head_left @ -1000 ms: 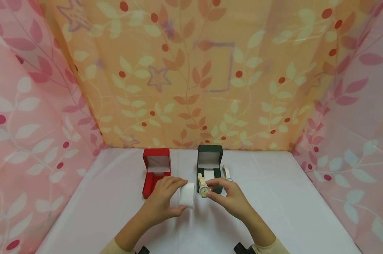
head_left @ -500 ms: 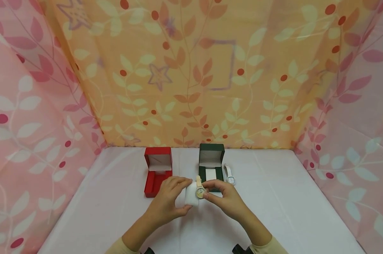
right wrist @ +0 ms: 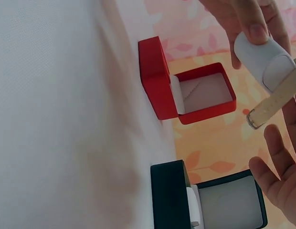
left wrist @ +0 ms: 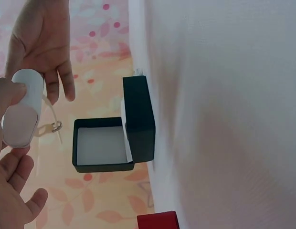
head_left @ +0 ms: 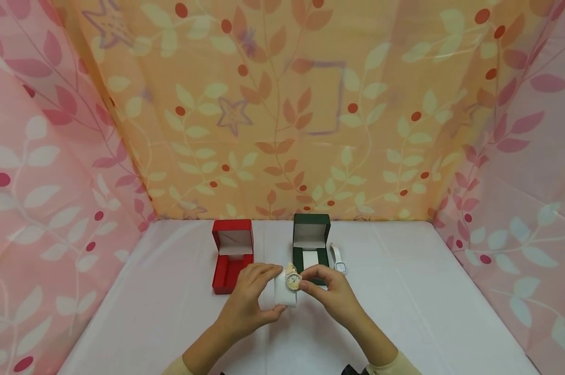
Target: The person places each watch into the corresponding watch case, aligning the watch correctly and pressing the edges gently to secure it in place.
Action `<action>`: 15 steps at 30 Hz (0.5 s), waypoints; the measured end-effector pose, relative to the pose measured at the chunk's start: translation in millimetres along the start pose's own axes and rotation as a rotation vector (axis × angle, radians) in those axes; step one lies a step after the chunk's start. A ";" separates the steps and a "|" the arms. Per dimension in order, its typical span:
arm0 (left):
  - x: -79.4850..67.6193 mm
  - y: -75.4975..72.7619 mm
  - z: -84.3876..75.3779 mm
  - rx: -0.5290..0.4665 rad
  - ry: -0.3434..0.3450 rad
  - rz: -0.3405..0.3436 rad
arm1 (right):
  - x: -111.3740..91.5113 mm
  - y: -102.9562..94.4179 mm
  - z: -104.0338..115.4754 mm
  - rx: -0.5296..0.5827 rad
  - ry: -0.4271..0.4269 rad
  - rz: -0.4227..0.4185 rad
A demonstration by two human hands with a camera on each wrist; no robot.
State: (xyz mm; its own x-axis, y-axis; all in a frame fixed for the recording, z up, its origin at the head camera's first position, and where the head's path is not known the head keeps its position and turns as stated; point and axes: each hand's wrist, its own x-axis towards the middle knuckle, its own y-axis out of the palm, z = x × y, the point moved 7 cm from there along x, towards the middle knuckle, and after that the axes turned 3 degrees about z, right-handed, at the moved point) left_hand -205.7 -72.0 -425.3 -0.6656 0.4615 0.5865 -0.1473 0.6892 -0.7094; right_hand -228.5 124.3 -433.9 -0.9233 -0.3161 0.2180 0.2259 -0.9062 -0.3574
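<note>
Between thumb and fingers my left hand (head_left: 246, 299) holds a white watch cushion (head_left: 283, 298) above the table. A wristwatch (head_left: 293, 282) with a pale cream strap is pinched by my right hand (head_left: 333, 291) at its round dial. In the head view the watch lies against or just over the cushion's right side. The right wrist view shows the cream strap (right wrist: 277, 100) hanging straight past the end of the cushion (right wrist: 260, 57), its buckle end free. Seen from the left wrist, the buckle (left wrist: 56, 126) dangles beyond the cushion (left wrist: 33, 90).
An open red watch box (head_left: 233, 225) stands behind my left hand. Behind my right hand is an open dark green watch box (head_left: 311, 221) with a white cushion (head_left: 310, 257) inside. A white-strapped watch (head_left: 337, 258) lies to its right on the white-covered table (head_left: 404, 291).
My right hand has brought the cream-strapped watch left to the cushion, closing the gap between them. My left hand has shifted slightly right with the cushion.
</note>
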 end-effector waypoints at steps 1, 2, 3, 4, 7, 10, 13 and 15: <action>-0.4 -0.2 -0.4 0.001 0.003 -0.006 | 0.2 0.4 -0.7 0.006 0.005 -0.009; -0.7 -0.3 -0.5 0.000 0.004 -0.010 | 0.3 1.0 -1.3 0.010 0.010 -0.016; -0.8 -0.4 -0.6 -0.002 0.003 -0.013 | 0.5 1.5 -1.6 0.015 0.016 -0.025; -0.8 -0.7 -0.6 -0.002 -0.001 -0.016 | 0.5 1.9 -2.1 0.018 0.021 -0.032; -0.7 -1.6 -0.4 -0.006 -0.022 -0.017 | 0.0 3.4 -1.8 0.018 0.025 -0.059; -0.4 -2.6 0.1 -0.013 -0.050 -0.015 | -1.1 4.2 0.5 -0.008 0.001 -0.091; 0.0 -3.8 1.8 -0.020 -0.075 -0.025 | -2.1 4.7 4.2 -0.045 -0.067 -0.103; 0.4 -5.3 3.6 -0.028 -0.083 -0.048 | -3.0 4.8 6.8 -0.080 -0.123 -0.098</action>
State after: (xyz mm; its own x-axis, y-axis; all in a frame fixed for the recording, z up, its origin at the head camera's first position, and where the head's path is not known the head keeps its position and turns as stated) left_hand -207.8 -77.4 -422.7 -0.7167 0.3806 0.5843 -0.1608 0.7252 -0.6696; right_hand -222.6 118.9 -430.1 -0.8938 -0.2637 0.3628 0.1068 -0.9107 -0.3989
